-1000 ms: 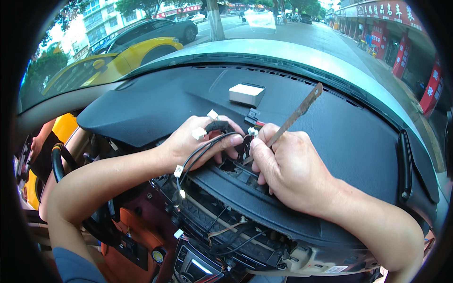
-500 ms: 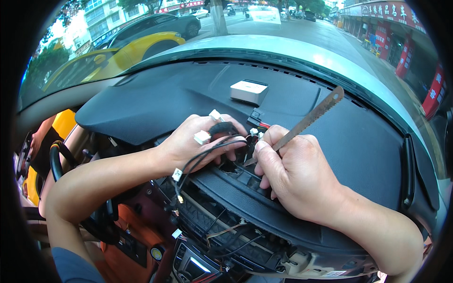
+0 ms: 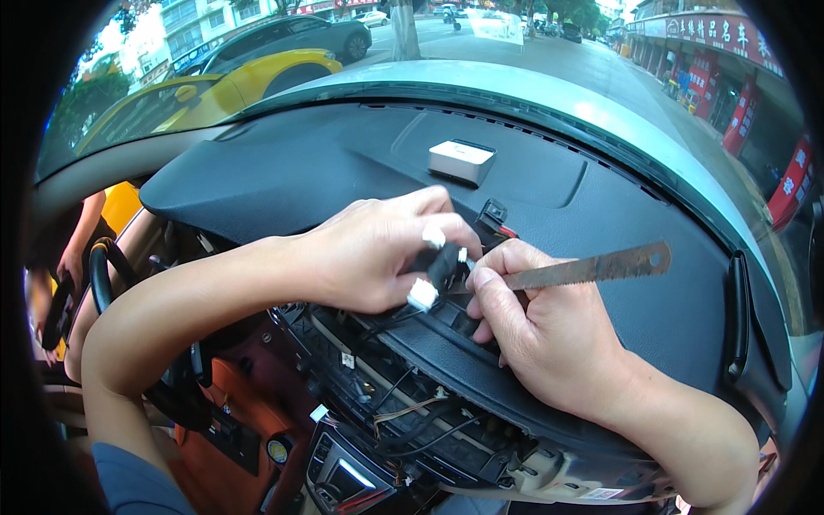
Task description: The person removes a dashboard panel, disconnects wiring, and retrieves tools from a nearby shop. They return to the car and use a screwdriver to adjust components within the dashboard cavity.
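Note:
My right hand [image 3: 554, 330] is closed round a rusty hacksaw blade [image 3: 592, 268]. Its holed end sticks out to the right, nearly level, above the dashboard; the other end is hidden by my fingers and the wires. Just left of it, my left hand [image 3: 369, 249] curls its thumb and fingers round a black-wrapped wiring harness [image 3: 443, 266]. Two white connectors, an upper one [image 3: 433, 234] and a larger lower one [image 3: 422, 294], hang on this bundle. Both hands are over the dashboard's opening, which they largely cover. A black plug [image 3: 493, 214] with red wires lies behind my fingertips.
A white-topped box [image 3: 461, 160] sits on the black dashboard [image 3: 292, 172]. Below, the opened dash front shows loose cables [image 3: 421, 412] and a console screen [image 3: 348, 472]. The steering wheel [image 3: 107, 270] is at left; another person's arm [image 3: 81, 236] shows beyond it.
The hacksaw blade has swung from steeply raised to nearly level. My left hand has moved right with the harness, and its white connectors have shifted right and down.

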`<action>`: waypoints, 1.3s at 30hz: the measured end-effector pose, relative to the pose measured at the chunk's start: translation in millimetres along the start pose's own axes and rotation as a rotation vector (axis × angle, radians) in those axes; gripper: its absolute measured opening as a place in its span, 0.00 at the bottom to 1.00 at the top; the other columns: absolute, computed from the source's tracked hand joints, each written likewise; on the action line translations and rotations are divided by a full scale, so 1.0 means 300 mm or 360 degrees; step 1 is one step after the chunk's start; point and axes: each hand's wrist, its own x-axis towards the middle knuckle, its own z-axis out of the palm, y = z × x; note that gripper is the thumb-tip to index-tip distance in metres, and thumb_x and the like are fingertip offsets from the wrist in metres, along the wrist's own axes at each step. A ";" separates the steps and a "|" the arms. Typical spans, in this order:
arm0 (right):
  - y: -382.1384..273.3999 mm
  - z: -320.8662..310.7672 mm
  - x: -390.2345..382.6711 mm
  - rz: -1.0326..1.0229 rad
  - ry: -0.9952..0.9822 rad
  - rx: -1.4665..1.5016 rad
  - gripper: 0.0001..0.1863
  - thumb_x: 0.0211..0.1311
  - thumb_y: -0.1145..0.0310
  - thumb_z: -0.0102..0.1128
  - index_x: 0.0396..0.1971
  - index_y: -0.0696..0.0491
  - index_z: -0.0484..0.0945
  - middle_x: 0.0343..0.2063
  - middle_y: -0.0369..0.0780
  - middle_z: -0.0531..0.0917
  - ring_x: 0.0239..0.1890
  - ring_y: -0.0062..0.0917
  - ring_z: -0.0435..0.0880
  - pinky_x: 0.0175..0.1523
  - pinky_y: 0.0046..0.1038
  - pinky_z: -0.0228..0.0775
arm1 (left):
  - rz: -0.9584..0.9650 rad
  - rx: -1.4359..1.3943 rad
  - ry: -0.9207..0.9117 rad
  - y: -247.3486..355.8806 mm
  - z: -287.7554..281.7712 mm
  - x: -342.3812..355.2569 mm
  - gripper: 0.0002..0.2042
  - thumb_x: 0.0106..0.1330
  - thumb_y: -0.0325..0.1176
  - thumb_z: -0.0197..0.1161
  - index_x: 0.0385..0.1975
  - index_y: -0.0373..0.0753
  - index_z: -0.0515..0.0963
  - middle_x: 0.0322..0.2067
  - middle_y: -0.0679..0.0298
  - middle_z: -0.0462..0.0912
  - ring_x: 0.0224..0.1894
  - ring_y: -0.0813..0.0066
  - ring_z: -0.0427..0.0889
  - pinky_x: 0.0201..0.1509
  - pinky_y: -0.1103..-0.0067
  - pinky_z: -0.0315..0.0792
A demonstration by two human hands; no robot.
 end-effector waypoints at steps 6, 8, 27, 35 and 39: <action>-0.007 -0.003 -0.009 0.0099 0.0001 0.0111 0.10 0.76 0.68 0.51 0.40 0.59 0.76 0.30 0.38 0.82 0.29 0.16 0.84 0.26 0.18 0.76 | 0.0087 -0.0301 0.0008 -0.011 0.025 0.021 0.23 0.52 0.23 0.75 0.51 0.39 0.80 0.59 0.55 0.75 0.55 0.57 0.81 0.56 0.68 0.78; -0.007 0.000 -0.012 0.0159 -0.0013 0.0207 0.10 0.76 0.68 0.51 0.41 0.59 0.77 0.31 0.39 0.82 0.29 0.16 0.84 0.26 0.18 0.76 | 0.0281 -0.0348 0.0070 -0.031 0.032 0.036 0.21 0.53 0.21 0.75 0.49 0.37 0.80 0.58 0.55 0.77 0.55 0.58 0.81 0.57 0.69 0.78; 0.006 0.000 -0.032 -0.0218 0.0010 0.0109 0.08 0.74 0.74 0.52 0.42 0.62 0.78 0.29 0.42 0.83 0.29 0.20 0.85 0.34 0.22 0.79 | 0.0133 -0.0593 -0.0003 -0.035 -0.029 0.015 0.07 0.59 0.23 0.71 0.35 0.39 0.83 0.38 0.62 0.82 0.43 0.66 0.82 0.50 0.73 0.76; 0.011 -0.013 0.002 -0.0342 0.0001 0.0075 0.07 0.72 0.75 0.55 0.37 0.63 0.78 0.26 0.47 0.82 0.27 0.33 0.84 0.33 0.30 0.76 | 0.0067 -0.0711 0.0277 -0.080 0.006 -0.059 0.08 0.61 0.24 0.71 0.38 0.43 0.86 0.44 0.63 0.81 0.51 0.71 0.81 0.56 0.74 0.77; 0.003 -0.016 -0.005 -0.0131 0.0019 0.0146 0.08 0.71 0.74 0.55 0.35 0.63 0.78 0.24 0.49 0.81 0.26 0.39 0.83 0.31 0.35 0.73 | 0.0106 -0.0747 0.0227 -0.087 0.009 -0.038 0.08 0.61 0.24 0.71 0.39 0.43 0.86 0.47 0.61 0.83 0.54 0.71 0.81 0.58 0.75 0.77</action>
